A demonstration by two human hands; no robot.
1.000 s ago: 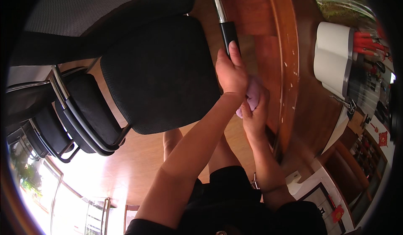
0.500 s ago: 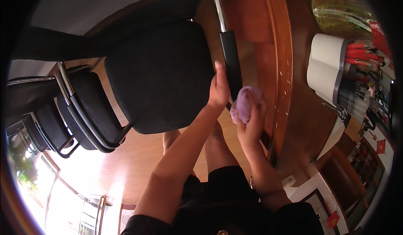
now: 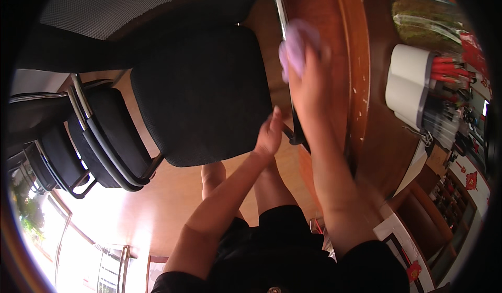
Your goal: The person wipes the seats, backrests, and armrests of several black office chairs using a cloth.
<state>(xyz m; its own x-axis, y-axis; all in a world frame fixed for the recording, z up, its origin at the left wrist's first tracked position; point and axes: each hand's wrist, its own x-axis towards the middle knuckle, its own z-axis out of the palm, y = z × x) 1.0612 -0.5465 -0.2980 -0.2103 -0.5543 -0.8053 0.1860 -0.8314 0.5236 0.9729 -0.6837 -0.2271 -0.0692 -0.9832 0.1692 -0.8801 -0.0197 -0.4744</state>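
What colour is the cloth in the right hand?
The cloth is pale lilac, almost pink; the right hand presses it on the chair's armrest. Head view shows it.

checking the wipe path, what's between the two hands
In the head view, the chair's black armrest runs between the left hand and the right hand holding a purple cloth.

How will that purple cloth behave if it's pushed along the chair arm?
The purple cloth looks bunched and rounded under the right hand, so it is probably soft and floppy. It is small for the hand, so likely light. On the smooth chair arm it should probably slide rather than roll.
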